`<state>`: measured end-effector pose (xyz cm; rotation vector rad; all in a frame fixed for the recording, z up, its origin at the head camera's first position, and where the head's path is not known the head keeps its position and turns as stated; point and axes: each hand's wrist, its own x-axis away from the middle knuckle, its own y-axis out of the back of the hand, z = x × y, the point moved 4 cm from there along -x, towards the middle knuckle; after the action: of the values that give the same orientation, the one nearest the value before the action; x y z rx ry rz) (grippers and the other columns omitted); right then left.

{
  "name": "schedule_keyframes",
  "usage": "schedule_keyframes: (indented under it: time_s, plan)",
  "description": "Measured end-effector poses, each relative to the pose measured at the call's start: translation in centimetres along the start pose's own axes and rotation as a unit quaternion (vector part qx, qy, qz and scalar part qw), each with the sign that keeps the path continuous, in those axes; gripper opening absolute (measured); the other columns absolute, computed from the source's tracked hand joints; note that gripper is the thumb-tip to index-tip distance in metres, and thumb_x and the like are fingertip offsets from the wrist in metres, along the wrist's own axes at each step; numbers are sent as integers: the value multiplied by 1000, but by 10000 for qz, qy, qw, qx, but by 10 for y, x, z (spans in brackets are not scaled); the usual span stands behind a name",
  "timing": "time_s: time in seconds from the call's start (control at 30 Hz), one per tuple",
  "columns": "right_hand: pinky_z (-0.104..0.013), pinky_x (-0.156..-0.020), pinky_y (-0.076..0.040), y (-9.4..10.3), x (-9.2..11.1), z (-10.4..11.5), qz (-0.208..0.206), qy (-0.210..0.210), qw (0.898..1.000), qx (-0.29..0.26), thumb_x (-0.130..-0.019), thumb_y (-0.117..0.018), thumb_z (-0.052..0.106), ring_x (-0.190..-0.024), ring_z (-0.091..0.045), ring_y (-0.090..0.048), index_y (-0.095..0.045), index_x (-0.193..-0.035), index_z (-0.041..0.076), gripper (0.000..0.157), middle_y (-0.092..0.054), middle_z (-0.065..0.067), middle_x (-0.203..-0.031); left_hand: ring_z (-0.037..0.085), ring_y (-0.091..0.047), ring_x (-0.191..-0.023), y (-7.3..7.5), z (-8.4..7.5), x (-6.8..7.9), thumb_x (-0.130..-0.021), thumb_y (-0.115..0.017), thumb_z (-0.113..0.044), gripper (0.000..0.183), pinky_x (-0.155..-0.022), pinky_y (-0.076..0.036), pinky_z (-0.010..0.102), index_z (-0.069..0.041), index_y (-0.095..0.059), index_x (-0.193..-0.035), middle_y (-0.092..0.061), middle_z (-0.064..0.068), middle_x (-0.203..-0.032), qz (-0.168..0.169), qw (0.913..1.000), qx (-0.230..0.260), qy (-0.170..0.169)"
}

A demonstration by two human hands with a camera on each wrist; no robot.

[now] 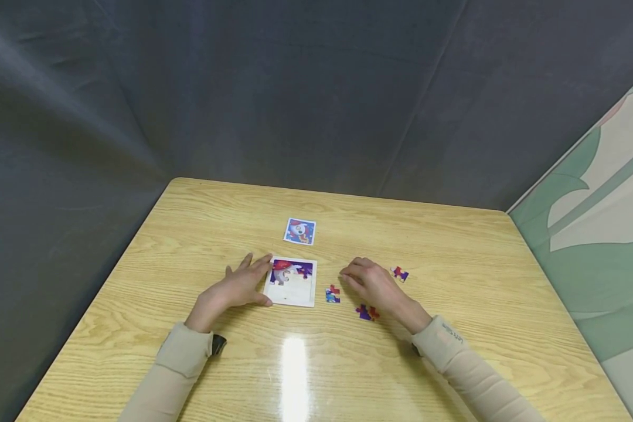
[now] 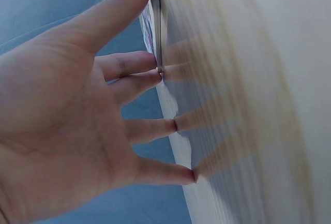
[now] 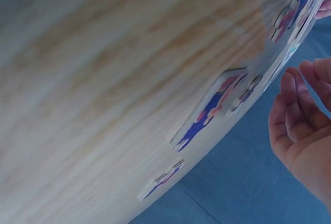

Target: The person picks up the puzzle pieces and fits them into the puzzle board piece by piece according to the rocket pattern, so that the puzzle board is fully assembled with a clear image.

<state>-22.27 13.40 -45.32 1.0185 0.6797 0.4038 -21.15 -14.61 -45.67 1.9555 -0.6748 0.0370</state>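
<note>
A white square puzzle tray lies on the table, with joined pieces along its top and upper left showing red, white and purple. My left hand spreads its fingers along the tray's left side. In the left wrist view the thumb and two fingertips are right at the tray edge, while the other fingertips rest on the wood. My right hand hovers among loose puzzle pieces, fingers loosely bent and nothing visible between them. Just left of it is a red and blue piece; a purple and red piece lies below.
Behind the tray lies a small picture card with a white character on blue. Another loose piece sits right of my right hand. The wooden table backs onto a dark cloth, with a patterned cloth at the right.
</note>
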Motion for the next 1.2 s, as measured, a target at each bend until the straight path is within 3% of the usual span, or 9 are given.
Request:
schedule_keyframes:
  time_s: [0.33,0.7,0.97,1.1,1.2]
  plan:
    - [-29,-78,-56,0,0,-1,162,-152,9997,-35,-90,-68,13,-86,-13,-64,-74,-98,9,11,-68,1,-94,47,-1,-143,0,-1,1,-82,-76,-34,85,-98,-4,81,-1,-33,-148,-14,11,-160,-17,10000,45,-6]
    - [-29,-75,-56,1,0,-1,1,-33,10000,1,-89,-69,13,-84,-13,-63,-74,-98,7,11,-67,0,-92,47,-1,-143,0,-1,1,-82,-75,-35,86,-97,-5,81,-1,-33,-148,-14,11,-160,-8,10000,15,-25]
    - [-26,-72,-56,3,1,-2,32,-216,9997,-51,-90,-68,13,-84,-12,-62,-74,-99,7,12,-66,0,-93,47,-1,-143,0,0,1,-82,-75,-35,86,-97,-5,82,-1,-33,-148,-14,11,-160,-2,10000,-3,-26]
    - [-30,-74,-56,1,1,5,118,63,9998,-139,-88,-71,14,-88,-15,-63,-74,-101,7,15,-68,-2,-97,47,-1,-143,0,0,0,-81,-76,-34,86,-97,-5,82,-1,-33,-148,-14,12,-160,-17,10000,10,-34]
    - [-33,-75,-54,-5,3,14,421,453,9980,-161,-85,-75,20,-91,-18,-61,-73,-105,6,24,-68,-5,-102,48,-1,-143,0,0,0,-81,-76,-34,86,-97,-5,82,-1,-34,-148,-15,12,-160,-52,10000,30,-46]
